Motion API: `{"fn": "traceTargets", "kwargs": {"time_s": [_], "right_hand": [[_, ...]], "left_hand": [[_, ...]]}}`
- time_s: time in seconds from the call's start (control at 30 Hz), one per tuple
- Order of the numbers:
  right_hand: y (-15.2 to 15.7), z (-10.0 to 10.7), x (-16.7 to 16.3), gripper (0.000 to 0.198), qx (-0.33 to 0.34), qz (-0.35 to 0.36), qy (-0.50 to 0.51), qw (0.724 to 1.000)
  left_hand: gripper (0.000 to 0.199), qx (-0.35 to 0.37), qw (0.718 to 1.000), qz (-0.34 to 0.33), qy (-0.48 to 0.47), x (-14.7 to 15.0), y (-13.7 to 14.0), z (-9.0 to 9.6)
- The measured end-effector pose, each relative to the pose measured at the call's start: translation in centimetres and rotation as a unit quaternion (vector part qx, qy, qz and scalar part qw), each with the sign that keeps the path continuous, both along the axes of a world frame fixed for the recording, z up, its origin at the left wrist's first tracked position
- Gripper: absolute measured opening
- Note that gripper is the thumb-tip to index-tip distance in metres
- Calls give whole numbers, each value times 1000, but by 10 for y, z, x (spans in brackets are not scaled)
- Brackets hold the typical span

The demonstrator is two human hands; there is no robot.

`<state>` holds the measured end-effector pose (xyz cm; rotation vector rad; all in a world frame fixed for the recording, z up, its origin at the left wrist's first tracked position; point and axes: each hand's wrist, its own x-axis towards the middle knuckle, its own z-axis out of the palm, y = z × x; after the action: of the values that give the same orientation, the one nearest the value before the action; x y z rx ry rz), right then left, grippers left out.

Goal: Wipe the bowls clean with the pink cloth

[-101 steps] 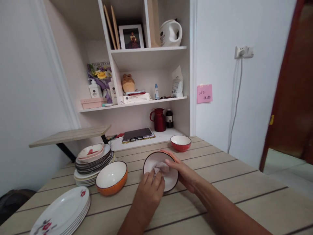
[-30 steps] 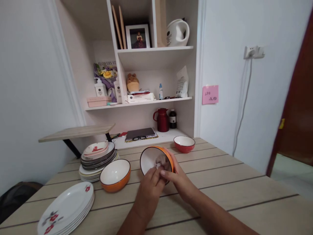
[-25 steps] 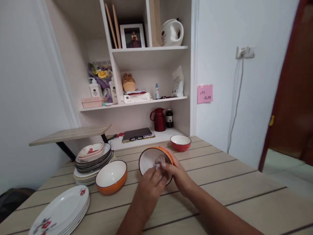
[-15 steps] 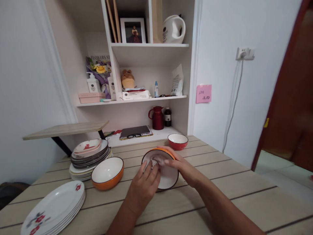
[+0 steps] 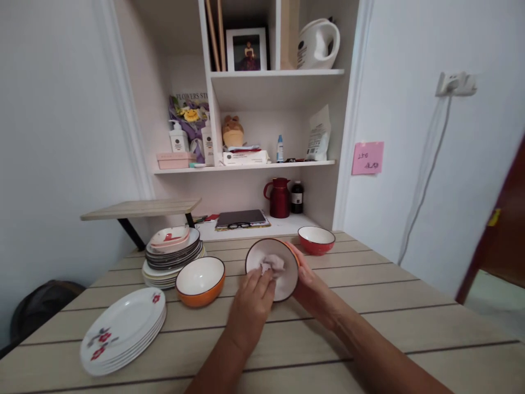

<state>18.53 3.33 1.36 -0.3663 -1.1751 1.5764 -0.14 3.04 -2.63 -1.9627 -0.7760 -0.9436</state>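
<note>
My right hand (image 5: 307,276) grips an orange bowl (image 5: 287,283) from behind its right side, tilting the white inside toward me above the table. Inside the bowl, my left hand (image 5: 255,301) presses a crumpled pale cloth (image 5: 274,264) with its fingertips. To the left rests a second orange bowl (image 5: 200,279), upright on the tabletop. A red bowl (image 5: 316,241) stands upright behind my right hand.
Stacked oval plates (image 5: 125,323) with red flowers lie at the front left. Behind them rises a pile of plates and dishes (image 5: 172,257), near a small raised wooden shelf (image 5: 141,208). A red jug (image 5: 279,198) and a laptop (image 5: 241,218) sit at the back.
The held bowl has turned, its opening facing me more squarely. My right thumb has come off the inside to the rim, and the cloth shows more. The camera view has swung left.
</note>
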Motion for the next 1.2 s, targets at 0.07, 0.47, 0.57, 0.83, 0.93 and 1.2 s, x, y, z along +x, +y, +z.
{"fn": "traceTargets", "kwargs": {"time_s": [0.07, 0.47, 0.57, 0.83, 0.93, 1.2], "right_hand": [[0, -6, -10, 94, 17, 13, 4, 1000], [-4, -6, -18, 66, 49, -144, -92, 984], [1, 2, -4, 57, 72, -165, -102, 978], [5, 22, 35, 50, 38, -96, -206, 973], [3, 19, 33, 63, -35, -77, -227, 970], [-4, 15, 22, 101, -43, -7, -74, 996]], "left_hand": [[28, -20, 999, 17, -42, 1, 1, -3], [30, -49, 996, -63, 33, 14, -14, 10], [30, -34, 995, -48, 85, 9, -13, 11], [22, 41, 994, -20, 98, 6, -1, 7], [24, 28, 996, -12, 83, 3, 1, 6], [28, 37, 997, -12, 59, -3, -3, 11]]}}
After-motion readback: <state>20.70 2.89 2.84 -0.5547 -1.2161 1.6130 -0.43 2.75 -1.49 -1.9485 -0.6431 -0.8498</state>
